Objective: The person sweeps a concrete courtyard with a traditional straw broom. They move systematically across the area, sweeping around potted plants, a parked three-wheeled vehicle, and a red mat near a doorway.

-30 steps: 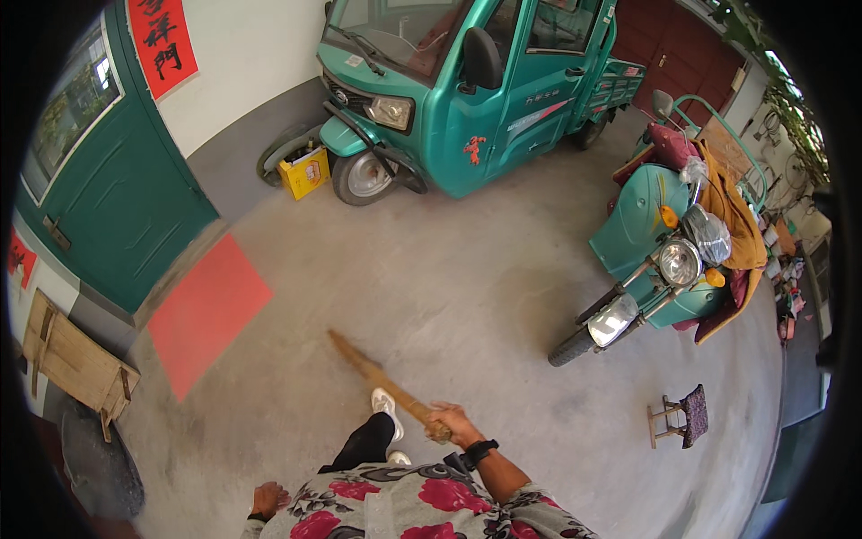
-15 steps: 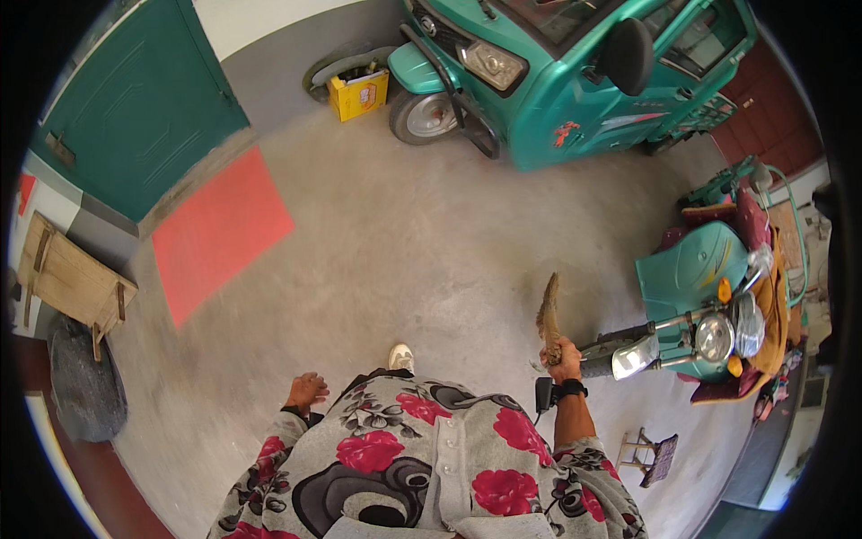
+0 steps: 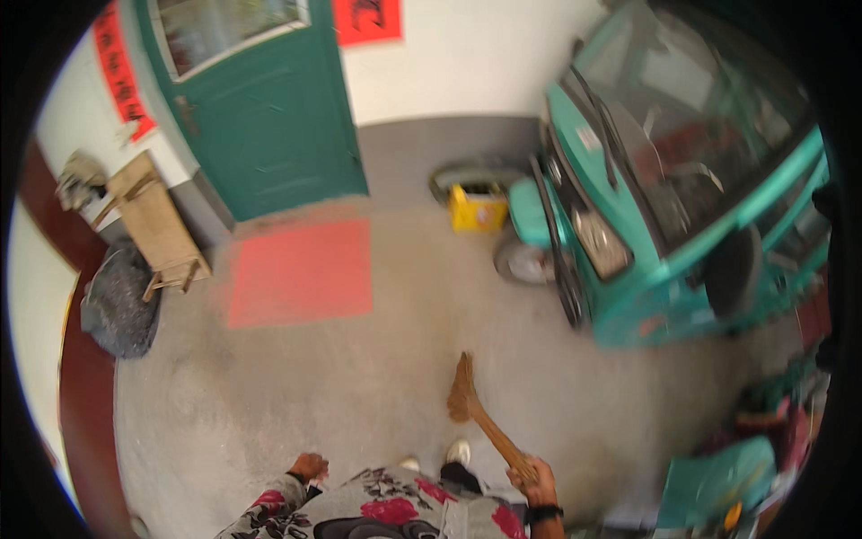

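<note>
My right hand [image 3: 538, 482] is closed around the handle of a brown straw hand broom [image 3: 496, 435]. The broom slants up and to the left, its flared head [image 3: 462, 391] above the concrete floor and pointing away from me. My left hand [image 3: 310, 465] hangs low beside my body with loosely bent fingers and nothing in it. Dark bands sit on both wrists. Below, my light shoes [image 3: 458, 452] show between the hands.
A pink-red mat [image 3: 305, 278] lies before a green door [image 3: 269, 126]. Wooden furniture [image 3: 162, 216] leans by a dark grey bundle [image 3: 124, 301] at left. A yellow box [image 3: 477, 208] stands beside a green three-wheeled vehicle [image 3: 628, 296]. A green scooter [image 3: 718, 481] stands at lower right.
My view has turned up and to the right-hand side's vehicle shifts lower; door and wall show more. The broom has swung from upright to slanting left, with its head farther from my hand.
</note>
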The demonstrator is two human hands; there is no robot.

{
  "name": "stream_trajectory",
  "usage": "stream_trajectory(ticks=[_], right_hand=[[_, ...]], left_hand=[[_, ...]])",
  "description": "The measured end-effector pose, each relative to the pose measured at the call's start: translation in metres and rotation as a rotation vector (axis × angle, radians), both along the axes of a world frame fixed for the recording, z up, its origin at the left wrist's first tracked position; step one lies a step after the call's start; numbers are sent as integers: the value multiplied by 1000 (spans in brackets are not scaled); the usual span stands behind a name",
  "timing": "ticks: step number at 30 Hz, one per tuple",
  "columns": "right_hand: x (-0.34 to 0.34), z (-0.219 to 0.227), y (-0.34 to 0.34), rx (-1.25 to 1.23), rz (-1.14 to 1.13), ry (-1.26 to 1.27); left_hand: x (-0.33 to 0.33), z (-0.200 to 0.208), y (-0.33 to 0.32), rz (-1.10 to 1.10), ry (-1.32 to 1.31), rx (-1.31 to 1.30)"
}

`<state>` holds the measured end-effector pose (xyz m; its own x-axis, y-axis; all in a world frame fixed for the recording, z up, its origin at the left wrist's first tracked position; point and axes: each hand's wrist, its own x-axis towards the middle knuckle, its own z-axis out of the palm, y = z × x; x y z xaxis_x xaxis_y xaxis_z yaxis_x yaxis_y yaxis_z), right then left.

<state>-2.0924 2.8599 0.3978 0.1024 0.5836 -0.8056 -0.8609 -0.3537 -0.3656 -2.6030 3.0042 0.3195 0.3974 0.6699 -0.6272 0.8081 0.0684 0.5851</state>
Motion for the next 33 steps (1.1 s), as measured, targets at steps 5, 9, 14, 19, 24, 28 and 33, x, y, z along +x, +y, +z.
stream_trajectory(ticks=[5,9,14,19,24,28,33], right_hand=[[92,-5,59,131,37,-254],[155,-27,138,46,193,-547],[171,-90,206,-71,142,-474],[74,-122,200,-17,354,-163],[-23,-69,187,113,752,-149],[-42,-25,230,101,739,245],[-64,3,275,194,949,6]], left_hand=[[67,53,-4,811,-196,-403],[96,80,-21,853,-309,-267],[86,86,-83,1043,-202,-291],[60,50,-161,791,17,-200],[54,-1,-170,32,307,277],[72,-5,-101,589,-212,-37],[89,16,-21,1197,-576,-274]])
